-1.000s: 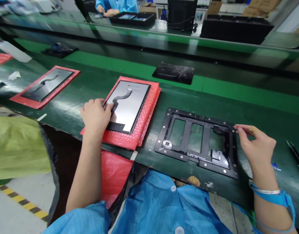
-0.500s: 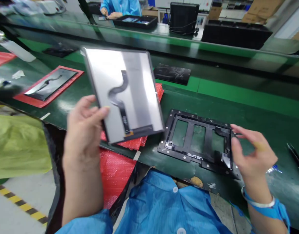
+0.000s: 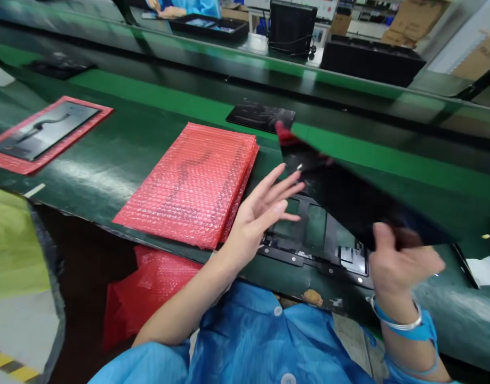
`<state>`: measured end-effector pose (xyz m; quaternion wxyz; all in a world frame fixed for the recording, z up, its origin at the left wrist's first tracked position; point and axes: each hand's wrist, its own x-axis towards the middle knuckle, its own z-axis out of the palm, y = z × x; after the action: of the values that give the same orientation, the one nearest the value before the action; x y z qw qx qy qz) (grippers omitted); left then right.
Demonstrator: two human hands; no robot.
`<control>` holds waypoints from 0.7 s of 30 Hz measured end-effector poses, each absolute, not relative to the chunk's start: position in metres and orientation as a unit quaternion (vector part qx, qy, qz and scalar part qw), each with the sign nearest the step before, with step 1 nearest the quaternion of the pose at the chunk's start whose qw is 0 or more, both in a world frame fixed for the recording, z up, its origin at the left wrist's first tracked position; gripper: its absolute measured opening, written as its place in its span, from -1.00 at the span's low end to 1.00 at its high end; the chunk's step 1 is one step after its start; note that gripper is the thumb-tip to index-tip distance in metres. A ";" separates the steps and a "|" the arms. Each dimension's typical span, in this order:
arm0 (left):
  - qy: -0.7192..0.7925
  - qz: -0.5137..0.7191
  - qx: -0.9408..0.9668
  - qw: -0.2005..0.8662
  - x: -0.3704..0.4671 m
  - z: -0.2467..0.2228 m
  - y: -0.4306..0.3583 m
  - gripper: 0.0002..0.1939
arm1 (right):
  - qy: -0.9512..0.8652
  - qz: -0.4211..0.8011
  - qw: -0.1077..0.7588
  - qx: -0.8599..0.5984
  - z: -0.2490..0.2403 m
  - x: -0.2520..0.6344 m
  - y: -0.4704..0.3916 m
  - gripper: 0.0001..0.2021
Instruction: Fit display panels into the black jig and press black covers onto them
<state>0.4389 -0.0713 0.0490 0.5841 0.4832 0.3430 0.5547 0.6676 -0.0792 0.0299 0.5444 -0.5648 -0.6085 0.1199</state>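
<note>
My right hand grips the near right edge of a thin display panel, held tilted in the air with its dark, glossy face showing. My left hand is open, fingers spread, close to the panel's left end; I cannot tell whether a fingertip touches it. Below the panel, a black frame fixture with rectangular windows lies on the green bench, partly covered from view. Just left of my left hand sits a stack of red bubble-wrap pouches, with a dark ribbon shape showing through the top one.
Another panel with a ribbon cable rests on a red pouch at left. A black plate lies behind. Red wrap hangs below the bench edge. Tweezers lie at right. Across the barrier are a co-worker's hands and a black tray.
The panel has moved right, from my left hand into my right, and turned from its silver back to its dark face. My left hand has let go and opened. The view has shifted.
</note>
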 end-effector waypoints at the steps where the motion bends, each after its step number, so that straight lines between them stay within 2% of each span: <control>1: 0.356 0.562 0.501 0.554 0.434 0.043 -0.068 -0.38 | -0.534 0.113 0.608 -0.576 0.030 0.674 -0.077 -0.82; 3: 0.404 0.560 0.525 0.498 0.423 0.026 -0.060 -0.42 | -0.398 0.147 0.712 -0.560 0.030 0.687 -0.073 -0.80; 4: 0.432 0.547 0.533 0.479 0.417 0.017 -0.058 -0.43 | -0.345 0.194 0.729 -0.558 0.029 0.693 -0.070 -0.76; 7: 0.504 0.468 0.557 0.465 0.404 -0.007 -0.054 -0.41 | -0.272 0.336 0.669 -0.604 0.022 0.708 -0.068 -0.69; 11: 0.529 0.385 0.596 0.465 0.396 -0.023 -0.056 -0.29 | -0.247 0.426 0.572 -0.656 0.015 0.713 -0.074 -0.61; 14: 0.522 0.343 0.649 0.434 0.393 -0.026 -0.056 -0.21 | -0.268 0.440 0.543 -0.663 0.016 0.709 -0.077 -0.59; 21: 0.480 0.339 0.717 0.375 0.390 -0.038 -0.053 -0.27 | -0.279 0.427 0.518 -0.687 0.020 0.704 -0.074 -0.62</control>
<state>0.3904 -0.0531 -0.0384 0.3745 0.7172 0.4798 0.3393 0.7036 -0.0735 0.0196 0.5177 -0.6869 -0.2794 0.4267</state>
